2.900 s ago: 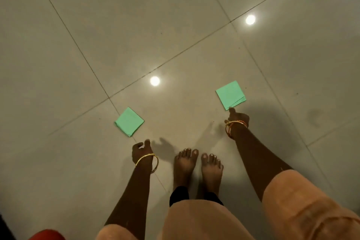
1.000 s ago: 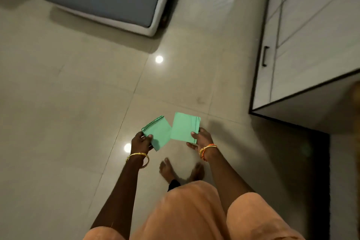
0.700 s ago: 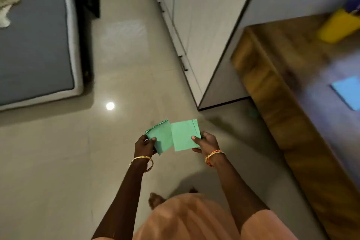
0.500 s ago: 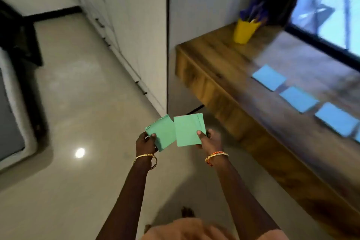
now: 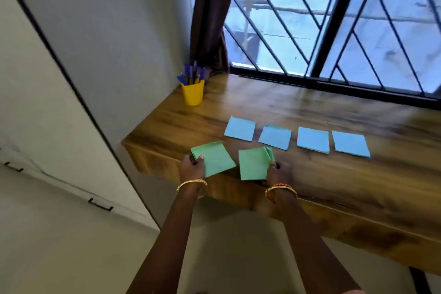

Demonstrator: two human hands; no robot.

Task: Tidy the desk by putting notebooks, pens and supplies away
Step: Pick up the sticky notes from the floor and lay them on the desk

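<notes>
- Green paper fills both hands: the left hand (image 5: pixel 192 166) pinches one green pad (image 5: pixel 214 159) by its left corner, thumb on top, and the right hand (image 5: pixel 278 172) pinches the other green pad (image 5: pixel 253 166) at its right side, where the loose sheets fan apart a little.
- Three seconds ago these two pads lay well apart on the floor tiles with the hands reaching down to them; a second ago they were carried at waist height, overlapping. Now they are side by side over the front edge of the wooden desk (image 5: pixel 310 107), near its front left corner, and whether they already rest on the wood I cannot tell.
- By my reading the stray supplies are back at the desk, and the step in hand is setting them down as a second row in front of the blue ones.
- The pads are thin, square, matte stacks of paper, soft at the edges and likely to slide or shed a sheet if released carelessly.
- Just behind them a row of four blue pads (image 5: pixel 240 128) lies flat, running from left of centre toward the right, each a little apart from its neighbour.
- The desk top is glossy, dark-grained wood that reflects the window light.
- At the back left corner stands a yellow cup (image 5: pixel 192 93), smooth plastic and tapered, holding purple-capped pens (image 5: pixel 191 74).
- Behind it hangs a dark curtain (image 5: pixel 210 19) beside the barred window (image 5: pixel 334 19).
</notes>
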